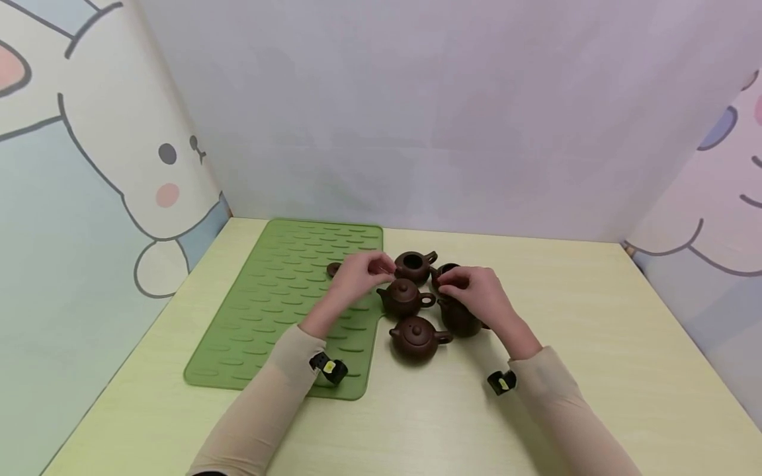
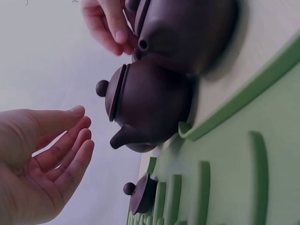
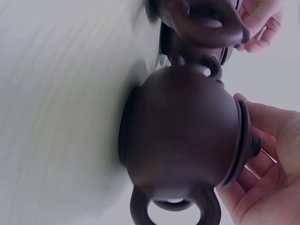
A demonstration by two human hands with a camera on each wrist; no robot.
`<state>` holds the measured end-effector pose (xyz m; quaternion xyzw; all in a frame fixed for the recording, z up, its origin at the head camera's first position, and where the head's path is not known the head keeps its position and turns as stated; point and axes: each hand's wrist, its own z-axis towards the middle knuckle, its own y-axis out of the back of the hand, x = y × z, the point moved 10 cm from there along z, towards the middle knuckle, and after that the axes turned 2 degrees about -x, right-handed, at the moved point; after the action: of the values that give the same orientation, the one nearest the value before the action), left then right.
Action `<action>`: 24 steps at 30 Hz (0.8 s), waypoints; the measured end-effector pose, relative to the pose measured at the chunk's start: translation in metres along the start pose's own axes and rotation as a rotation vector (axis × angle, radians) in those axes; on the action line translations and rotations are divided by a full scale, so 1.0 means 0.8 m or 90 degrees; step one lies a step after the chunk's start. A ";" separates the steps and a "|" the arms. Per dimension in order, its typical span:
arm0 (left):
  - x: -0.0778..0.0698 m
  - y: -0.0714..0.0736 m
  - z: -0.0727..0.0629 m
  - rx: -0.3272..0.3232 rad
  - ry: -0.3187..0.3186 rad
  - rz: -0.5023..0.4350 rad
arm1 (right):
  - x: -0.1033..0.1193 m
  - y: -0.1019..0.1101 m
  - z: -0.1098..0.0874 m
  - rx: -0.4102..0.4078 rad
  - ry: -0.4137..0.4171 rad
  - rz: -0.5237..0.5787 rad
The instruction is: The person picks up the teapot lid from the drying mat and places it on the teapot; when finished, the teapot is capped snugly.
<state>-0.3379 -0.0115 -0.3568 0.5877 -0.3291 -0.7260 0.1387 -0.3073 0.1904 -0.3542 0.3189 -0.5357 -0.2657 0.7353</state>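
My left hand (image 1: 360, 274) hovers beside the spout of a lidded dark brown teapot (image 1: 400, 301), fingers loosely bent. In the left wrist view its fingertips stand apart from that teapot's lid knob (image 2: 101, 88), with nothing between them. My right hand (image 1: 483, 291) is over another teapot (image 1: 460, 322), which wears its lid (image 3: 243, 140). Thumb and fingers are loosely curved by the lid in the right wrist view, and the pot hides some fingertips. Another lidded teapot (image 1: 415, 340) stands at the front. Behind are an open teapot (image 1: 412, 268) and a partly hidden open pot (image 1: 448, 268).
A green ridged mat (image 1: 256, 317) covers the left part of the pale wooden table (image 1: 595, 330). A loose small lid (image 2: 143, 194) lies on the mat, partly behind my left hand in the head view. A plain pale wall (image 1: 417, 119) rises behind the table.
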 end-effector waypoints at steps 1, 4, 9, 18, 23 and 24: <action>0.002 0.002 0.000 -0.002 0.004 -0.003 | -0.002 0.002 0.000 -0.004 -0.001 0.001; 0.010 0.007 0.002 -0.011 0.015 -0.011 | -0.007 0.007 -0.003 -0.013 -0.005 0.005; 0.020 0.016 0.005 -0.028 0.023 -0.008 | -0.015 0.017 -0.007 -0.030 -0.013 0.016; 0.034 0.023 0.009 -0.035 0.022 -0.019 | -0.030 0.037 -0.012 -0.064 -0.028 0.034; 0.042 0.024 0.013 -0.043 0.036 -0.019 | -0.040 0.044 -0.014 -0.080 -0.037 0.035; 0.043 0.024 0.013 -0.046 0.038 -0.019 | -0.042 0.045 -0.015 -0.083 -0.042 0.036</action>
<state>-0.3609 -0.0428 -0.3693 0.6086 -0.2897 -0.7214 0.1590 -0.3038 0.2413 -0.3504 0.2460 -0.5502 -0.2896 0.7436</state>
